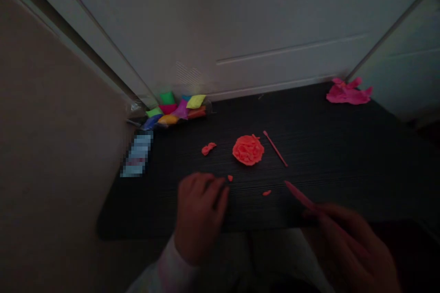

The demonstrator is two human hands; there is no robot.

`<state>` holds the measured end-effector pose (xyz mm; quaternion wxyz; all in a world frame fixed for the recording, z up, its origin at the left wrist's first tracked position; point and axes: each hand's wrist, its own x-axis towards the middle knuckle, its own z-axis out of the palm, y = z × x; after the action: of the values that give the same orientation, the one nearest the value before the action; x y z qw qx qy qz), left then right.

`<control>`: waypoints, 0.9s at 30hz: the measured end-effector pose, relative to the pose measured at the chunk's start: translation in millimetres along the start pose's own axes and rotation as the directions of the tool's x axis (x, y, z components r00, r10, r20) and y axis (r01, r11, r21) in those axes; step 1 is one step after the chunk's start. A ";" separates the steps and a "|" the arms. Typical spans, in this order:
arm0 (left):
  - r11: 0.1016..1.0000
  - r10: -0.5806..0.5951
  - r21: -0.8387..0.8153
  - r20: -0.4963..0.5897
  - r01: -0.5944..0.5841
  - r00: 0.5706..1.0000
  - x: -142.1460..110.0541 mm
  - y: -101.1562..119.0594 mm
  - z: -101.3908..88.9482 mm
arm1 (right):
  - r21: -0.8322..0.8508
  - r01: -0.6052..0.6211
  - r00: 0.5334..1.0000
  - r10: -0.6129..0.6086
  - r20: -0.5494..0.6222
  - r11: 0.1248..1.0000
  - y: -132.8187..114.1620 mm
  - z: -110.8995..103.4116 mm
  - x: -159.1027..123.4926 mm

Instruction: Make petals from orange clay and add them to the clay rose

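Observation:
My right hand (357, 242) is closed round a pink pointed plastic modelling tool (299, 196), whose tip points up and left over the table. My left hand (201, 213) hovers low at the near edge, fingers bent and a gap between thumb and forefinger, nothing seen in it. Just beyond its fingertips lies a small orange clay bit (230, 178). Another clay scrap (266, 192) is left of the tool's tip. Farther back sits a round, ruffled orange clay piece (248, 150), with a twisted clay lump (208, 148) to its left and a thin pink stick tool (275, 149) to its right.
Colourful clay packets (178, 110) lie at the back left of the dark table (343, 155). A blurred-out phone-like object (137, 153) rests at the left edge. A pink crumpled clay shape (349, 92) stands at the back right. A white panelled door (240, 23) rises behind the table.

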<state>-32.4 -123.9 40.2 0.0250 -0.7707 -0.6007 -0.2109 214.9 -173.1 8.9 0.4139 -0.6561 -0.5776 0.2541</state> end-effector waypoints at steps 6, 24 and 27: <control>0.966 -0.097 -0.228 0.116 0.122 0.988 -8.3 69.5 39.9 | -0.073 0.287 0.946 -0.270 0.180 0.955 -3.8 17.1 -3.3; 0.951 -0.100 -0.285 0.081 0.119 0.992 -3.0 69.6 48.9 | -0.150 0.527 0.839 -0.483 0.251 0.837 2.3 26.0 4.2; 0.953 -0.079 -0.287 0.086 0.101 0.993 -2.8 69.5 48.6 | -0.181 0.538 0.838 -0.498 0.224 0.824 1.7 29.0 4.1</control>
<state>46.5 -131.5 10.0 -0.1204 -0.7451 -0.5981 -0.2694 193.1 -161.9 -7.2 0.3364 -0.4950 -0.7928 0.1151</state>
